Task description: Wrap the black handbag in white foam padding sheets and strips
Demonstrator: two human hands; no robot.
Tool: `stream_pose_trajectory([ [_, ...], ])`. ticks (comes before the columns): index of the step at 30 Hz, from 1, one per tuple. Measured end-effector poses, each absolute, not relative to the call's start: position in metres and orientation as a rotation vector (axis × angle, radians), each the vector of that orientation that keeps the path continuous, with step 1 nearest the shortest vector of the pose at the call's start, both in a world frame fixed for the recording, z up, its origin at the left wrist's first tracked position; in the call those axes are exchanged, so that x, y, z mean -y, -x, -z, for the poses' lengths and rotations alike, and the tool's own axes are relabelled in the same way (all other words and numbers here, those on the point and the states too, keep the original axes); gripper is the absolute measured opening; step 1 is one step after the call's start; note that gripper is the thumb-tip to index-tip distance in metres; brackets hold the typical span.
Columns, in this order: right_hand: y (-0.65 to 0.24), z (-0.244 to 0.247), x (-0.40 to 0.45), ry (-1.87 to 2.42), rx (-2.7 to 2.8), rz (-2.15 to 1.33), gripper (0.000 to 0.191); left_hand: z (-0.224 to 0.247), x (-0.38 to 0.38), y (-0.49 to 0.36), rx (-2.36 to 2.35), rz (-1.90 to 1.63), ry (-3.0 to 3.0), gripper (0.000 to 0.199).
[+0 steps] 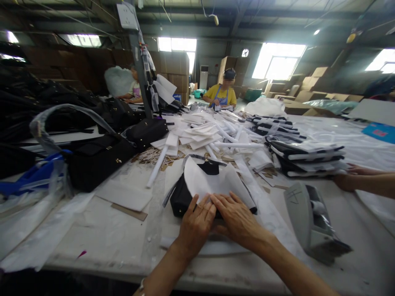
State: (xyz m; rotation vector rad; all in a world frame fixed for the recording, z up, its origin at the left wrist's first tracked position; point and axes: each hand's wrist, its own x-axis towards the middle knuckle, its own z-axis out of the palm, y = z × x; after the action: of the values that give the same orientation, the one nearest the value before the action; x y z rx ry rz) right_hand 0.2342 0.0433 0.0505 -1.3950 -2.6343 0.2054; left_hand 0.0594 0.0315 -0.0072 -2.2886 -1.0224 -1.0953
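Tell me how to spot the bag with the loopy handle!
Start at the white table, then look left of the left hand. Beside a blue object sits a black bag; unlike its neighbours, it has a tall, wrapped handle arching up.

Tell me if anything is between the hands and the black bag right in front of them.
Yes: white sheeting covers part of the black bag, under the fingertips of the left hand and right hand. Nothing else visible blocks them.

I count my two hands (197, 224) at one black bag (181, 199). I see one tape dispenser (314, 224) on the counter (117, 234).
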Motion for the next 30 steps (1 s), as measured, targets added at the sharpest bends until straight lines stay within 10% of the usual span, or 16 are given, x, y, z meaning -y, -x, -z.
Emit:
stream_pose_trajectory([
  [7,-0.246,-0.072,0.012,1.194,2.538,-0.260,0.025,0.009,-0.039,-0.063,1.108,1.089,2.377,0.028],
  [14,-0.266,-0.030,0.037,1.453,2.623,-0.595,0.040,0.007,-0.038,-0.063,1.130,1.085,2.407,0.025],
  [22,-0.381,-0.145,-0.009,1.593,2.230,-1.221,0.023,0.001,-0.039,-0.064,1.199,1.091,2.470,0.023],
  [30,-0.337,-0.138,-0.124,1.609,1.957,-0.048,0.043,-0.002,-0.037,-0.068,1.250,1.084,2.459,0.027],
])
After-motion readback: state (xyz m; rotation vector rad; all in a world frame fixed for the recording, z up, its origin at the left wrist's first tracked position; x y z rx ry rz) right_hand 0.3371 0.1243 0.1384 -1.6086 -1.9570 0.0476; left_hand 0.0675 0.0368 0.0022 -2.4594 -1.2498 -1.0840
